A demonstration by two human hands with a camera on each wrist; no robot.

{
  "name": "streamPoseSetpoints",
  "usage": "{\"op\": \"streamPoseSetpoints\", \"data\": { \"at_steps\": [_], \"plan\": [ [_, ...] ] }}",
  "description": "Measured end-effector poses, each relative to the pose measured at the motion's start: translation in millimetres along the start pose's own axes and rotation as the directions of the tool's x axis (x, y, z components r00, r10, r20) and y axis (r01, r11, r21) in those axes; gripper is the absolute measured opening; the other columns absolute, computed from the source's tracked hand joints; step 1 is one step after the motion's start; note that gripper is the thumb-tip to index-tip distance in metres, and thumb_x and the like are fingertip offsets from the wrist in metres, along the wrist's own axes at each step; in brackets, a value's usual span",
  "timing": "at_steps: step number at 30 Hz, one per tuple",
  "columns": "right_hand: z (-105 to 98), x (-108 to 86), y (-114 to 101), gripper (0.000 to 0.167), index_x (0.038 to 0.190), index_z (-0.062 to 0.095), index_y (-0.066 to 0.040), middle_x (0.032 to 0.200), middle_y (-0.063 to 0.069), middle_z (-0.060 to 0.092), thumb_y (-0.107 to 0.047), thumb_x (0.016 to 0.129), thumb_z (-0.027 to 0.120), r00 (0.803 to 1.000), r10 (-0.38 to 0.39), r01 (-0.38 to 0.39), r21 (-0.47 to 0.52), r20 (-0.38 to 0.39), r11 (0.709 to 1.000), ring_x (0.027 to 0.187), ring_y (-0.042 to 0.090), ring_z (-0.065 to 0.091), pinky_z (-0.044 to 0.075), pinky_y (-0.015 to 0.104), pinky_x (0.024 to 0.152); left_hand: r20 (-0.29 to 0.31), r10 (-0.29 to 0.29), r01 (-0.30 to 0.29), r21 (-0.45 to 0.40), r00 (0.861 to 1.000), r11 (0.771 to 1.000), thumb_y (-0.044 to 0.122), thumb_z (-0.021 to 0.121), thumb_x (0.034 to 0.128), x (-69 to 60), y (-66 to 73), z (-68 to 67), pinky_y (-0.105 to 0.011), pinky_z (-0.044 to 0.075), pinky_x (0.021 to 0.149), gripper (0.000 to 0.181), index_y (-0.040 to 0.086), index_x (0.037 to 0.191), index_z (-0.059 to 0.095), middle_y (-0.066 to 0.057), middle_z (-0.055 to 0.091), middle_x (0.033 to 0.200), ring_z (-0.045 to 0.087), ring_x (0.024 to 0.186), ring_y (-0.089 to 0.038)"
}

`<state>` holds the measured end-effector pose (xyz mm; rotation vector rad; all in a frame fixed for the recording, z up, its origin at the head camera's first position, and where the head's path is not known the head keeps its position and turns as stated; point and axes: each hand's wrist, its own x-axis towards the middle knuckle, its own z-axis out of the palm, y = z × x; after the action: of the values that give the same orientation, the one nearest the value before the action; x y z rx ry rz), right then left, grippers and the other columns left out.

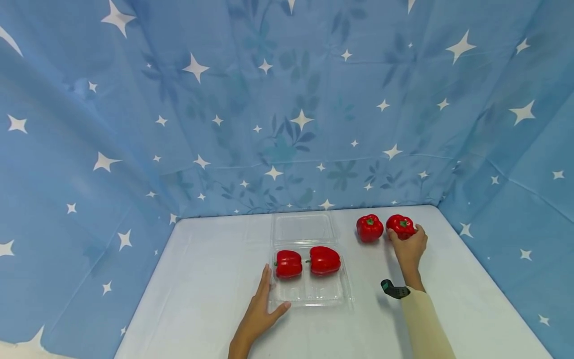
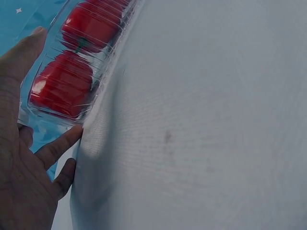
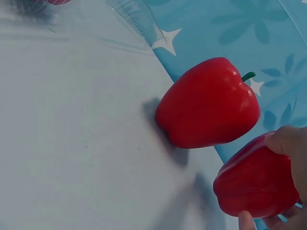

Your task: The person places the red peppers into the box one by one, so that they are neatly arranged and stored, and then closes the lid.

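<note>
At the table's back right, my right hand (image 1: 409, 249) grips a red bell pepper (image 3: 256, 179) between thumb and fingers. Just left of it stands another red bell pepper (image 1: 369, 229), its green stem up. A clear plastic clamshell box (image 1: 309, 296) lies with its lid folded back. Inside are two red peppers on their sides, a left one (image 1: 289, 264) and a right one (image 1: 325, 261). My left hand (image 1: 260, 311) rests at the box's front left corner, fingers extended along its side and thumb by the front edge.
A white-covered table (image 1: 202, 299) carries everything. Behind it and along both sides hangs a blue curtain (image 1: 287, 99) with white stars. The box's open lid (image 1: 304, 228) reaches toward the back edge. A dark strap device (image 1: 394, 290) sits on the right wrist.
</note>
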<state>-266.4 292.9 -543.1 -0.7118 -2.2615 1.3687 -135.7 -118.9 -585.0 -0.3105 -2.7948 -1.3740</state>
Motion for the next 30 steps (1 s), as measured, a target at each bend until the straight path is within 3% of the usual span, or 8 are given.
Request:
{"op": "streamPoseSetpoints", "data": {
  "at_steps": [5,18,30],
  "plan": [
    [-3,-1.1,0,0.080,0.149,0.026,0.006,0.148,0.027,0.032,-0.023,0.089,0.070,1.000,-0.009,0.009,-0.009,-0.025,1.000,0.142,0.039,0.028,0.042,0.063,0.104,0.005,-0.007,0.007,-0.004,1.000,1.000,0.055,0.067,0.0857,0.4,1.8,-1.7,-0.069,0.036,0.104,0.100,0.025,0.159,0.006,0.006,0.009,0.166,0.048,0.136,-0.031],
    [-8,-10.0,1,0.082,0.149,0.017,-0.005,0.153,0.023,0.025,-0.027,0.089,0.068,0.995,0.104,-0.104,0.061,0.000,0.993,0.145,0.037,0.021,0.042,0.062,0.104,0.006,-0.028,0.028,-0.008,1.000,1.000,0.055,0.068,0.0847,-2.9,1.0,0.7,-0.074,0.032,0.102,0.100,0.029,0.158,0.005,0.005,0.010,0.166,0.047,0.136,-0.032],
    [-6,-13.2,4,0.080,0.147,0.017,-0.008,0.154,0.020,0.023,-0.030,0.089,0.069,0.994,0.105,-0.104,0.109,-0.010,0.989,0.145,0.033,0.020,0.041,0.059,0.107,-0.006,-0.003,0.003,-0.009,1.000,1.000,0.053,0.068,0.0852,-1.3,1.0,0.0,-0.070,0.036,0.103,0.100,0.028,0.158,0.005,0.007,0.009,0.166,0.047,0.137,-0.032]
  ]
}}
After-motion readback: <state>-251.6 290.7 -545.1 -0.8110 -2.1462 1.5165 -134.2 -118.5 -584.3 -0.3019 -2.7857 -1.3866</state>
